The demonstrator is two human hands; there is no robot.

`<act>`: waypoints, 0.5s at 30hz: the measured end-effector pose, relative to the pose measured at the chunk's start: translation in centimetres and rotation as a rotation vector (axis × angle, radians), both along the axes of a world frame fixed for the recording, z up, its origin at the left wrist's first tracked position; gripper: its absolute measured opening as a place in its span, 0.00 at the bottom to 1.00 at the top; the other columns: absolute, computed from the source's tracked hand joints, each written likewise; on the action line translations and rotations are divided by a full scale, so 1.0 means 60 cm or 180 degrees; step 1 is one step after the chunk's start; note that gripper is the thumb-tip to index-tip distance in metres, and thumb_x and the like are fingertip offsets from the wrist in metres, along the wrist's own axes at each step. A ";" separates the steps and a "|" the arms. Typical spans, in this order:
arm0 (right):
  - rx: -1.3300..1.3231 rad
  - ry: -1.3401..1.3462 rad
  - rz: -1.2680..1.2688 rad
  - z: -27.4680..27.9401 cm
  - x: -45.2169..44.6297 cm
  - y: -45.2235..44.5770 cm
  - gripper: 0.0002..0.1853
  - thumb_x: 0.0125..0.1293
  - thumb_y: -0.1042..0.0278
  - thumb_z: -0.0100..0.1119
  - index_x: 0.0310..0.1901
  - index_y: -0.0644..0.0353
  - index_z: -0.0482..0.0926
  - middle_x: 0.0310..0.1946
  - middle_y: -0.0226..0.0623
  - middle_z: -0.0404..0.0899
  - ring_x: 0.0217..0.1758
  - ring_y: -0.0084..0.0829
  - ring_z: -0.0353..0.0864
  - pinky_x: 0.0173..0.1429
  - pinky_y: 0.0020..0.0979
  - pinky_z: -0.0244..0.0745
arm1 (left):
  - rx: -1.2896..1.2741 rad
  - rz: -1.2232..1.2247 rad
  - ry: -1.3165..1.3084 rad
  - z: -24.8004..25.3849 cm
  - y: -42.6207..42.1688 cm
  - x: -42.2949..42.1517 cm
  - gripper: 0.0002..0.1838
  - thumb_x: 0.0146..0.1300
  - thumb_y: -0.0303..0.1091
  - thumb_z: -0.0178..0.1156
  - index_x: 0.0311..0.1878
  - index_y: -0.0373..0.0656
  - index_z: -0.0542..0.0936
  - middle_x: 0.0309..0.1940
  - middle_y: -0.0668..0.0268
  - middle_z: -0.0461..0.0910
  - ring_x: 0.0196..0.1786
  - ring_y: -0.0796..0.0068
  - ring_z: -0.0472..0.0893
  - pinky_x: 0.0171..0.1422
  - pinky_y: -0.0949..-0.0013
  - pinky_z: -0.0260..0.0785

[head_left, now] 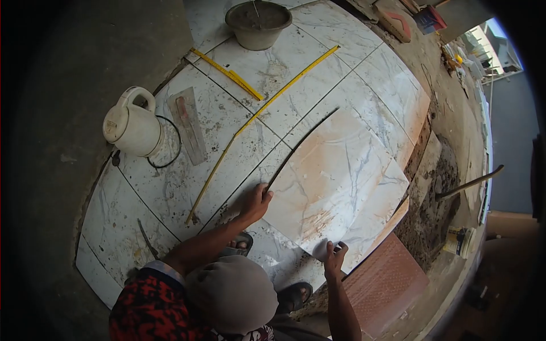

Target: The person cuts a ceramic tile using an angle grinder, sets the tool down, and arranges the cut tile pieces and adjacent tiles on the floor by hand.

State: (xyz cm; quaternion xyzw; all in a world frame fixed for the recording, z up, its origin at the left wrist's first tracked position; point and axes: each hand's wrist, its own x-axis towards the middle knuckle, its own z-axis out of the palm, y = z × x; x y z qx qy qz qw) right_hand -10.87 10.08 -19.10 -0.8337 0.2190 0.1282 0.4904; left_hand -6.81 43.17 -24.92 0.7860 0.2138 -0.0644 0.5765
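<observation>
A large white tile (335, 182) with grey veining and brownish smears lies between my hands, overlapping the tiled floor (284, 74). My left hand (257, 203) is closed on its left edge, where a dark line runs up along the side. At its lower corner, my right hand (335, 258) grips the edge with thumb and fingers. The fingers' undersides are hidden. Whether the tile rests fully on the surface below, I cannot tell.
A yellow folding ruler (267, 105), a trowel (189, 126), a white kettle (133, 125) and a bucket of grey mix (259, 25) stand or lie on the tiles. Dark loose mortar (435, 193), a reddish-brown textured tile (387, 284) and a small tub (459, 241) are at right.
</observation>
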 end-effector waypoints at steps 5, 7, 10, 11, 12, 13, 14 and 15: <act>0.0228 -0.0434 0.0019 -0.009 0.004 0.006 0.27 0.68 0.52 0.62 0.51 0.71 0.66 0.41 0.42 0.74 0.44 0.27 0.71 0.49 0.32 0.69 | 0.0544 -0.0250 0.0052 -0.003 -0.009 0.005 0.22 0.72 0.41 0.52 0.61 0.34 0.69 0.52 0.45 0.76 0.54 0.46 0.76 0.58 0.55 0.68; 0.0357 -0.0537 -0.0188 0.002 0.008 0.017 0.21 0.68 0.56 0.62 0.44 0.68 0.68 0.38 0.35 0.73 0.41 0.23 0.68 0.47 0.30 0.68 | 0.0528 -0.0141 0.0015 0.000 -0.015 0.006 0.21 0.71 0.39 0.52 0.60 0.35 0.70 0.53 0.43 0.76 0.57 0.41 0.75 0.61 0.50 0.66; 0.0385 -0.0912 -0.0505 0.019 0.013 0.046 0.21 0.68 0.56 0.62 0.44 0.67 0.69 0.36 0.33 0.72 0.39 0.23 0.67 0.46 0.29 0.67 | 0.0596 0.0076 -0.0063 0.015 -0.026 0.011 0.20 0.72 0.38 0.51 0.60 0.35 0.69 0.53 0.43 0.75 0.57 0.42 0.74 0.61 0.51 0.66; 0.0363 -0.0926 -0.0512 0.023 0.014 0.049 0.21 0.68 0.56 0.62 0.44 0.67 0.69 0.36 0.33 0.72 0.39 0.23 0.67 0.46 0.29 0.67 | 0.0574 0.0067 -0.0076 0.012 -0.028 0.013 0.20 0.72 0.38 0.51 0.60 0.35 0.69 0.53 0.43 0.75 0.57 0.42 0.74 0.61 0.51 0.66; 0.0249 -0.0917 -0.0557 0.025 0.020 0.052 0.20 0.67 0.56 0.62 0.43 0.67 0.69 0.35 0.33 0.72 0.39 0.23 0.67 0.45 0.29 0.67 | 0.0496 0.0179 -0.0085 0.008 -0.027 0.018 0.19 0.72 0.37 0.50 0.60 0.35 0.69 0.53 0.43 0.75 0.57 0.42 0.75 0.61 0.51 0.66; 0.0135 -0.0896 -0.0603 0.031 0.025 0.056 0.20 0.67 0.56 0.62 0.43 0.66 0.69 0.35 0.32 0.72 0.38 0.23 0.67 0.45 0.29 0.66 | 0.0418 0.0290 -0.0081 0.000 -0.027 0.019 0.18 0.72 0.37 0.50 0.60 0.36 0.69 0.54 0.43 0.75 0.57 0.42 0.75 0.62 0.51 0.66; 0.0120 -0.0900 -0.0604 0.036 0.031 0.061 0.20 0.67 0.56 0.62 0.43 0.66 0.69 0.35 0.32 0.72 0.38 0.23 0.67 0.45 0.29 0.66 | 0.0402 0.0286 -0.0083 -0.009 -0.026 0.023 0.18 0.72 0.37 0.50 0.60 0.36 0.69 0.54 0.43 0.75 0.57 0.42 0.75 0.62 0.51 0.66; 0.0067 -0.1031 -0.0562 0.039 0.040 0.066 0.20 0.67 0.56 0.62 0.42 0.66 0.70 0.34 0.32 0.71 0.38 0.23 0.66 0.45 0.29 0.66 | 0.0503 0.0357 -0.0186 -0.019 -0.023 0.030 0.18 0.73 0.37 0.49 0.60 0.37 0.69 0.53 0.43 0.76 0.57 0.42 0.75 0.62 0.51 0.66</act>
